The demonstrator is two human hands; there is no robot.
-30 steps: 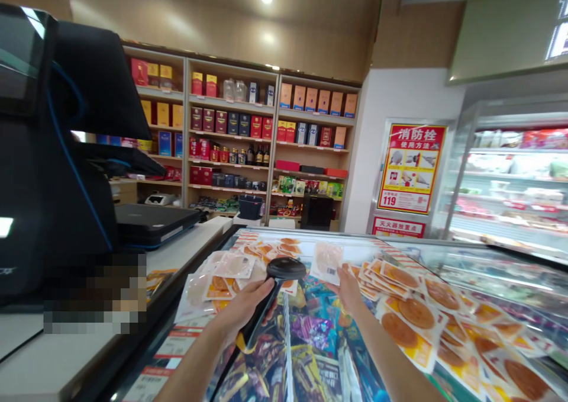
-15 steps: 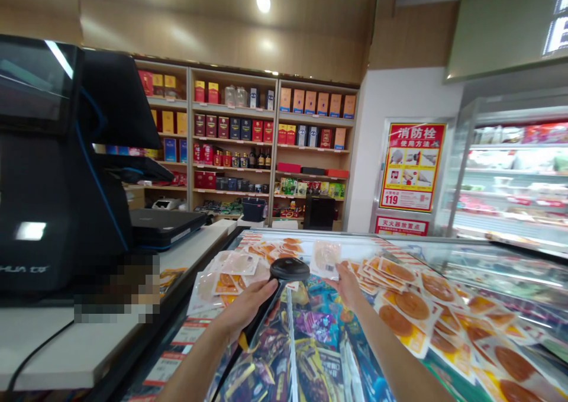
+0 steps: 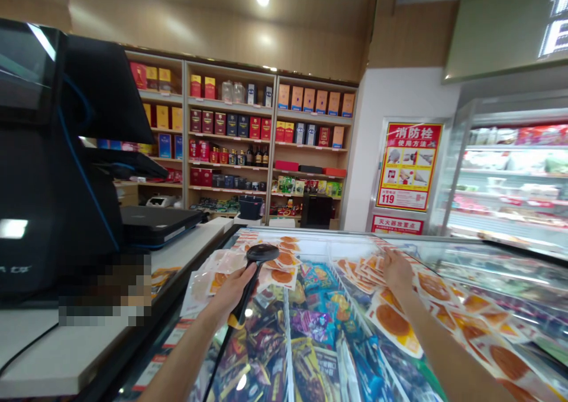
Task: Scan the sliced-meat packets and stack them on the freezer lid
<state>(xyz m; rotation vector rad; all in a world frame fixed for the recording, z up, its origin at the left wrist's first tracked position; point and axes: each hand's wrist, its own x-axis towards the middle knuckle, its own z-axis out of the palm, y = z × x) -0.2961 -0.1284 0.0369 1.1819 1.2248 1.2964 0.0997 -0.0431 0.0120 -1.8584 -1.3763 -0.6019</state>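
My left hand (image 3: 235, 286) is wrapped round the handle of a black barcode scanner (image 3: 261, 253) with a yellow trigger area. Its head hangs over the left group of flat clear packets (image 3: 281, 276), some showing round orange-brown discs and others their pale backs. My right hand (image 3: 398, 272) is over the right-hand pile of similar packets (image 3: 361, 272), its fingers bent at the pile's far side. Whether they grip a packet is not clear. Both groups lie on the glass top of a chest freezer (image 3: 310, 243).
Colourful bagged goods (image 3: 310, 325) show beneath the glass. On the left, a black checkout terminal (image 3: 48, 171) stands on a white counter (image 3: 57, 354). The scanner's cable (image 3: 219, 360) trails towards me. Stocked shelves (image 3: 228, 103) line the back, with a lit display fridge (image 3: 515, 183) at right.
My right hand has moved right, from a pale packet with a barcode beside the scanner to the right-hand pile. My left hand has shifted left with the scanner, uncovering disc packets.
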